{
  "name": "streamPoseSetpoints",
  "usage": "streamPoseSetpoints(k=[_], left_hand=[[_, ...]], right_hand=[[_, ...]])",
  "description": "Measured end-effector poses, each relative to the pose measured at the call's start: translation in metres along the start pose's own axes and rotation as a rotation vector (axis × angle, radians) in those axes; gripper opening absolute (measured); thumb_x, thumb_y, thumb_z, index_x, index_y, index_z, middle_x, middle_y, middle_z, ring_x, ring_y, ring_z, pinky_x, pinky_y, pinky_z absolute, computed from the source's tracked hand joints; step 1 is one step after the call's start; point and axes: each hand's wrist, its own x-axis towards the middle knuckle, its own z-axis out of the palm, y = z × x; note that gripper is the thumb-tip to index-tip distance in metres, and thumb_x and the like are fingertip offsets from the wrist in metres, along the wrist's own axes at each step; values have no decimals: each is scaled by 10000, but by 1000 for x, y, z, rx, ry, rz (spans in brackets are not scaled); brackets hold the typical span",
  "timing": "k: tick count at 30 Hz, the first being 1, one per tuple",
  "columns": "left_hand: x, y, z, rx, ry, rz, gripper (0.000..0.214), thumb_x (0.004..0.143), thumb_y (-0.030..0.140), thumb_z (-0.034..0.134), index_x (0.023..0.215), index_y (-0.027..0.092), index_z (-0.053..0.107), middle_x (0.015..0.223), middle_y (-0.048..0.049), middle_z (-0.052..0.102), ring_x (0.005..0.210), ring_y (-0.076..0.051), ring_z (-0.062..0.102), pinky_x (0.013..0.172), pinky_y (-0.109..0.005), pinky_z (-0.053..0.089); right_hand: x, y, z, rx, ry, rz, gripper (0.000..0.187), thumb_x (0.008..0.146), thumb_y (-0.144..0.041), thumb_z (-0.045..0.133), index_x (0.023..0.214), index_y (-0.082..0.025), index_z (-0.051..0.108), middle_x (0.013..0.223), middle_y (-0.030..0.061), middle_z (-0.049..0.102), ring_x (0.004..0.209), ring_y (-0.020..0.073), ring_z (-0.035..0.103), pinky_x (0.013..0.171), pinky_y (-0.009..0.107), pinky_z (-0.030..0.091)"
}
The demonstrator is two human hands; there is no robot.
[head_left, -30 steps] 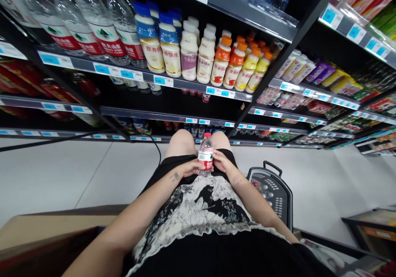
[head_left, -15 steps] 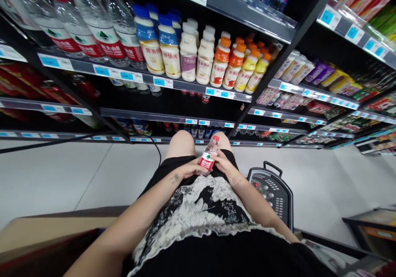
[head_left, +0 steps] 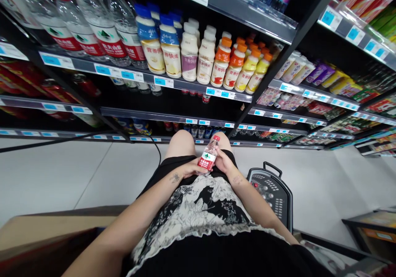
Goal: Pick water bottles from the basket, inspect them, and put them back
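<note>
A clear water bottle (head_left: 208,157) with a red cap and a red and white label rests above my lap, tilted with its cap away from me. My left hand (head_left: 192,168) is wrapped round its lower part from the left. On the other side my right hand (head_left: 223,160) grips it, the fingers near its upper part and partly hidden behind it. Beyond my knees stands a shelf (head_left: 173,81) with white, purple, orange and yellow drink bottles (head_left: 205,56). Larger red-capped water bottles (head_left: 108,41) stand to their left.
A black basket (head_left: 278,198) with several bottles in it sits on the floor at my right. Cardboard boxes (head_left: 62,223) are close behind on the left. A dark cable (head_left: 62,140) runs along the shelf foot. A low stand (head_left: 371,223) is at far right.
My right hand has shifted slightly up along the bottle. The bottle has turned a little, so more of its label shows. My left hand stays at its lower part.
</note>
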Motion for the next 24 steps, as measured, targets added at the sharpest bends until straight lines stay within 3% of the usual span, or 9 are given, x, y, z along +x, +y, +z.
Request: streamPoseSetpoints(k=[3,7,13,16,20,24], left_hand=[[-1,2,1,8,-2,0,680,503,255,893,1100,131,591,970,-86,717,907,-215,667,728,-287,480],[-1,3,4,6,4,-4,657,511,269,898,1081,138,599,981,-78,710,881,-198,652,688,-266,462],[3,-1,6,49,63,35,640,530,245,896,1082,142,592,952,-49,698,876,-189,647,820,-321,494],[6,-5,6,82,94,45,737,525,234,902,1171,146,558,993,-49,689,902,-195,640,844,-336,499],[11,-11,7,134,121,97,933,483,209,924,1312,165,498,1205,-105,655,1079,-252,616,943,-387,492],[15,-13,6,174,102,144,952,478,235,935,1327,175,507,1292,-117,624,1197,-284,573,1052,-420,437]], right_hand=[[-2,-2,3,12,4,-9,416,782,-528,747,1023,-213,624,902,27,667,724,191,575,550,270,451],[-2,-4,6,17,21,-2,396,809,-505,716,1067,-215,638,1011,43,695,898,228,619,765,326,521],[1,-2,3,40,49,33,375,806,-476,696,1050,-193,669,1044,58,717,1002,254,631,945,379,500],[1,-2,2,51,69,37,346,809,-469,687,1023,-197,678,1018,50,731,995,250,644,975,388,490],[-2,-5,3,44,73,37,337,813,-474,664,992,-189,684,947,58,738,959,263,664,963,412,493],[-5,-8,5,34,74,33,394,786,-503,679,1019,-186,678,934,69,737,973,281,667,927,423,507]])
